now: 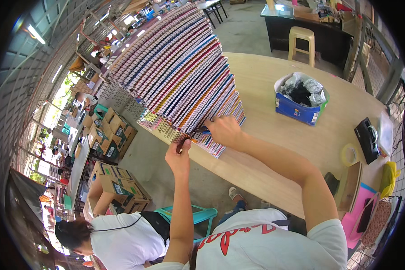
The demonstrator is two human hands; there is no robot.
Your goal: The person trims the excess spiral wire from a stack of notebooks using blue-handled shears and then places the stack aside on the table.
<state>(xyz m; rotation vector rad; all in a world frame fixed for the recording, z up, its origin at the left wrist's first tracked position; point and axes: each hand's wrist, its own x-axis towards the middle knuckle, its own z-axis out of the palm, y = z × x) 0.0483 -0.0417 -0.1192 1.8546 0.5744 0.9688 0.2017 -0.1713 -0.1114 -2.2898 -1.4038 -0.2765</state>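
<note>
A tall stack of coil-bound notebooks (180,76) leans in a curve on the wooden table (265,148), its many-coloured spines turned toward me. At the stack's lower left corner my left hand (178,158) is closed in a pinch by the coil ends; whatever lies between its fingertips is too small to make out. My right hand (225,130) rests against the spines just to the right, fingers curled around a small dark hand tool (203,129). The tool's tip points toward the left fingertips and is partly hidden, so its exact kind does not show.
A blue box (297,110) lined with plastic holds dark scraps. Clear tape (348,154), a black case (367,140) and a yellow bag (389,179) lie at the right. A co-worker (126,240) sits close at lower left, near cartons (121,184). A stool (302,42) stands beyond the table.
</note>
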